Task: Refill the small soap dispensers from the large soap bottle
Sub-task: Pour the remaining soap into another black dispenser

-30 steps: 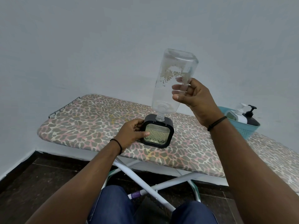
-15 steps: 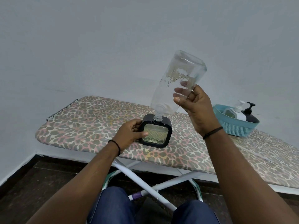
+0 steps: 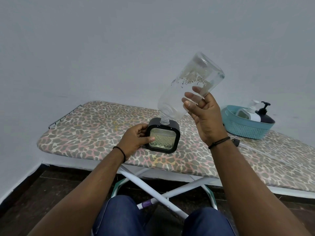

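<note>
At the far left a thin wire rack (image 3: 64, 114) edged the end of the ironing board (image 3: 88, 130), whose leopard-print cover ran across the view to the right edge, with a pale wall behind it and a dark floor below. The left hand (image 3: 136, 138) rested on the board and gripped the square dispenser (image 3: 163, 136) by its left side, fingers curled round the back of the black frame and the thumb pressed along the lower front edge; a dark band circled that wrist. The dispenser stood upright on the board, near its front edge, and its clear patterned window showed yellowish-green liquid filling most of it. Into the opening on its top sat the threaded neck of the large soap bottle (image 3: 185, 89), turned upside down and leaning up and to the right, its base highest. The bottle was clear and looked nearly empty, with only foamy streaks clinging to the inside near the base. The right hand (image 3: 204, 116) held this bottle from below and from the near side, fingers wrapped round its body about midway and the fingertips seen through the plastic. Under the board crossed the white metal legs (image 3: 153, 189), and the person's knees in dark blue trousers showed at the bottom. Farther right, well apart from the hands, a teal basket (image 3: 242, 130) sat on the board holding a white pump bottle (image 3: 252, 113) and a black pump bottle (image 3: 265, 114) side by side.
</note>
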